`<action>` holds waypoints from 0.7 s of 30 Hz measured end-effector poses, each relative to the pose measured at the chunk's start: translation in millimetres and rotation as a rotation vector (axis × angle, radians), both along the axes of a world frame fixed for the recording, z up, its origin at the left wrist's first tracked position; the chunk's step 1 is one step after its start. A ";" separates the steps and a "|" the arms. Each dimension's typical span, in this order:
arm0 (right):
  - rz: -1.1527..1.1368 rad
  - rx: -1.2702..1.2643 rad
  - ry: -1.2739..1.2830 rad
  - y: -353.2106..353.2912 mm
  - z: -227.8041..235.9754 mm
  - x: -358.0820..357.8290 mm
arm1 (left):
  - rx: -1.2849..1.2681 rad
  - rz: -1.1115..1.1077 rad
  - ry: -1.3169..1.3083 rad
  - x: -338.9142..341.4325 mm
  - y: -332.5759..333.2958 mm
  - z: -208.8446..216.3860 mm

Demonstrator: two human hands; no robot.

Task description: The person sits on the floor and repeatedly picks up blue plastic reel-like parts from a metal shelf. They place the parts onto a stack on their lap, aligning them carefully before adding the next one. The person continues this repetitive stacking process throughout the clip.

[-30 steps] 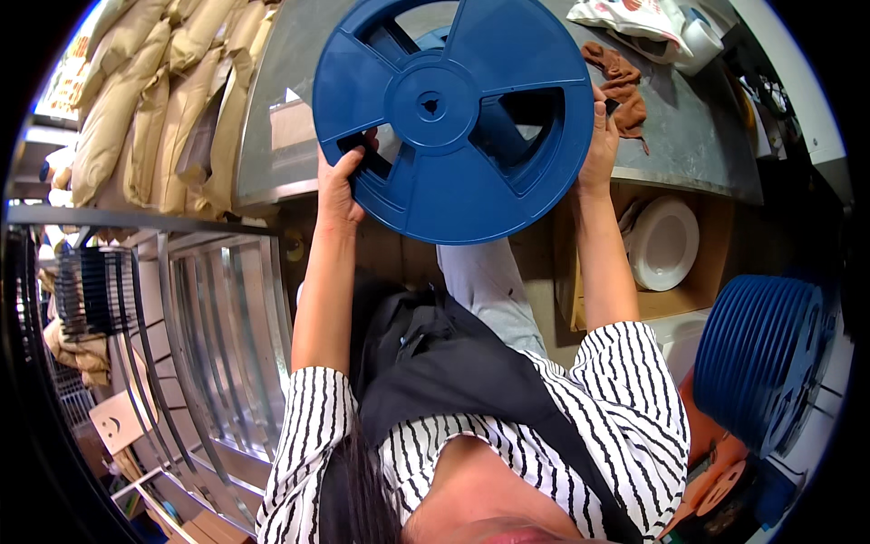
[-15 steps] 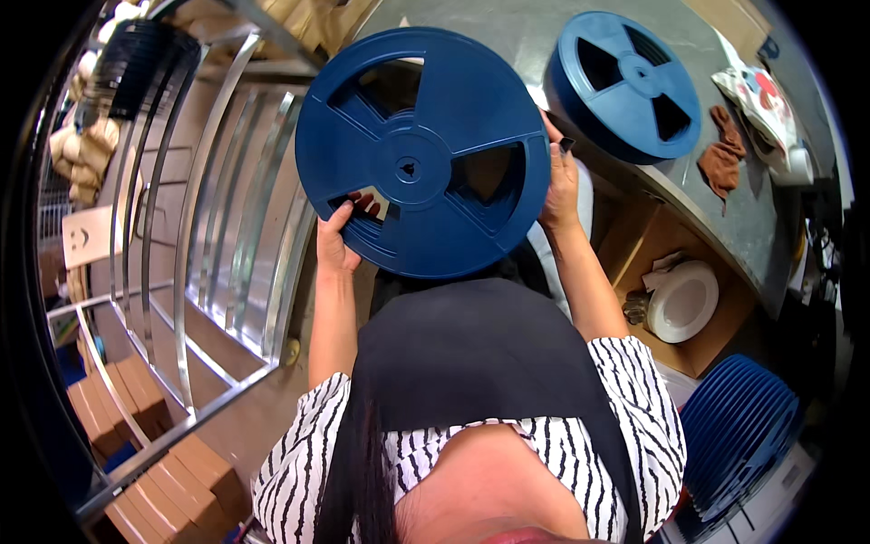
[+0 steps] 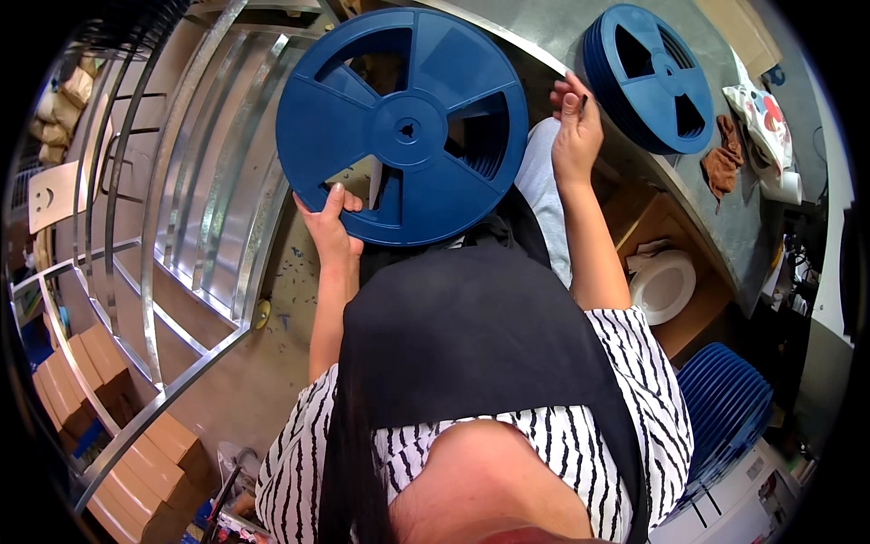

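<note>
A large blue plastic reel (image 3: 453, 204) is held up in front of my black apron, its round face toward me with wide cut-out windows. Through the right-hand window, several stacked rims show. My left hand (image 3: 333, 227) grips the lower left edge, thumb over the rim by a window; part of its fingers is hidden. To the right of the reel and apart from it is my right hand (image 3: 578, 136), raised, fingers loosely bent and apart. A small dark thing shows at its fingers, too small to make out. Beyond it, a stack of blue reels (image 3: 648, 82) lies on the grey table.
On the table (image 3: 580, 23) are a brown cloth (image 3: 722, 161) and a white printed bag (image 3: 759, 118). Below its edge, a cardboard box holds a white ring-shaped roll (image 3: 666, 288). More blue reels (image 3: 725, 408) stand lower right. A metal rack (image 3: 204, 340) and brown cartons (image 3: 149, 471) are left.
My right hand has let go of the reel's right edge and now stands apart from it. The reel has shifted slightly left and up in view, my left hand still on it.
</note>
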State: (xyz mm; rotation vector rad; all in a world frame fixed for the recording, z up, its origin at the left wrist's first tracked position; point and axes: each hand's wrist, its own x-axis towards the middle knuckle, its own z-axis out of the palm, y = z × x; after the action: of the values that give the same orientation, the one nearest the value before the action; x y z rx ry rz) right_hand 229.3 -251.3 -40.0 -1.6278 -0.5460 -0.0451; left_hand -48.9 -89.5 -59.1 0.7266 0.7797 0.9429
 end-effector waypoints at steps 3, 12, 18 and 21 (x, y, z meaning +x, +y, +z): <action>0.176 -0.067 0.145 -2.3 21.3 -13.3 | 0.008 0.003 0.042 7.5 -6.8 5.1; 0.331 -0.164 0.384 15.1 -12.9 -20.5 | 0.022 -0.067 0.119 21.7 -19.1 7.1; 0.075 -0.277 0.138 5.3 -41.8 -45.2 | 0.017 -0.095 0.167 28.5 -27.9 9.2; 0.068 -0.206 0.229 2.1 -52.3 -51.9 | 0.046 -0.076 0.193 29.9 -36.0 5.8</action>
State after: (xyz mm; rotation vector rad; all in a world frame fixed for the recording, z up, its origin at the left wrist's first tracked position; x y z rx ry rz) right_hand 177.4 -249.3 -92.2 -1.7846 -0.4395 0.2533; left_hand -19.0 -125.5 -53.4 0.8908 0.8951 0.8325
